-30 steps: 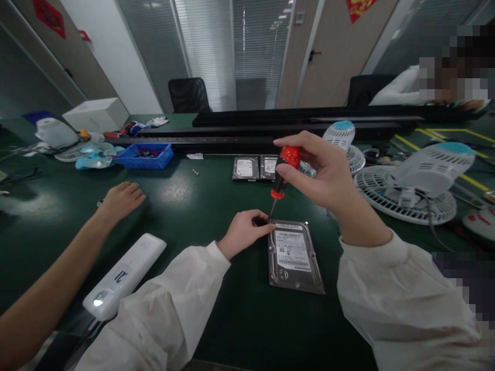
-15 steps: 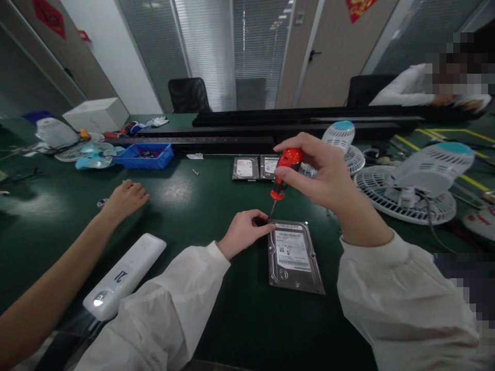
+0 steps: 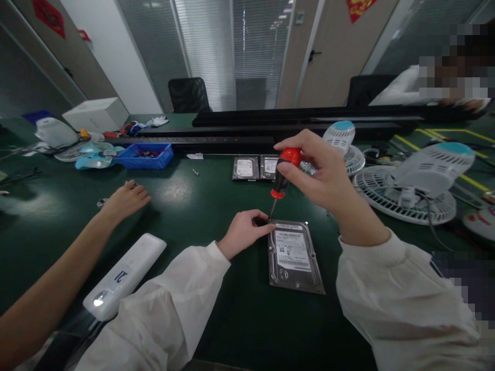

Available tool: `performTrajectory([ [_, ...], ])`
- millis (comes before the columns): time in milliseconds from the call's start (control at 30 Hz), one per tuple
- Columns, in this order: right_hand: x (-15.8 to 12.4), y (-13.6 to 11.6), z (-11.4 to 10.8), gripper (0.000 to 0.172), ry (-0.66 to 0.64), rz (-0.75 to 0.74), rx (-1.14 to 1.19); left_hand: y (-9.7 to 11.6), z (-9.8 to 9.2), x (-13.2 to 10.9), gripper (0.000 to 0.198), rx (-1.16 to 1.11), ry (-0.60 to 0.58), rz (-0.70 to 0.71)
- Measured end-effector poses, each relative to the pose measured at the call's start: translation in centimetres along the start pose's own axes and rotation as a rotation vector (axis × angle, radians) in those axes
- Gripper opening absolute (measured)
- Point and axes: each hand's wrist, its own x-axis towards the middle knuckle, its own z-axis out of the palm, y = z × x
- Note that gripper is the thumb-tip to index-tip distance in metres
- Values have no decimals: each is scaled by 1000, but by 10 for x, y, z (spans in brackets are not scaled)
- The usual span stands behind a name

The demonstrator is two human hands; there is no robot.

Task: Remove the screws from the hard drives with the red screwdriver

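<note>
A hard drive (image 3: 292,252) with a white label lies flat on the green table in front of me. My left hand (image 3: 247,231) is closed at its far left corner, the thumb resting on the top face and the index finger near the screwdriver's tip. My right hand (image 3: 319,172) grips a red and black screwdriver (image 3: 281,178) by its handle from above. The screwdriver leans slightly, its shaft pointing down to that same corner. Whether a screw sits under the tip is too small to see.
Another person's bare hand (image 3: 127,201) rests at the left, near a white device marked 21 (image 3: 126,278). Two more hard drives (image 3: 245,169) lie farther back. A blue bin (image 3: 145,156) holds wires. White fan parts (image 3: 410,190) stand at the right; a screw (image 3: 195,172) lies behind.
My right hand's fingers have shifted slightly around the screwdriver handle, which looks turned. My left hand and the hard drive have stayed in place.
</note>
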Motion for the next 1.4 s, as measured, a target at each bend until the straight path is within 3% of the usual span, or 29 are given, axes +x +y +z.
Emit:
performTrajectory([
  [200,-2,-1,-1,34,-24,-28,115,-1,0,0,32,-11,-2,2],
  [367,-2,1,2,29,51,12,15,-1,1,0,31,-1,7,4],
  [467,0,1,0,26,20,-41,-7,0,1,0,32,-11,3,3],
  [600,-1,1,-3,40,-65,-50,113,0,1,0,32,-20,5,3],
  [833,0,1,-2,37,-27,-32,-19,-2,1,0,31,-28,0,2],
  [967,-1,2,-2,45,-81,-39,98,-1,1,0,33,-25,-3,5],
  [1233,0,4,-3,36,-31,-26,-42,0,1,0,31,-5,-4,-1],
  [1400,-1,4,-4,36,-33,-19,35,-1,1,1,31,-7,5,-3],
])
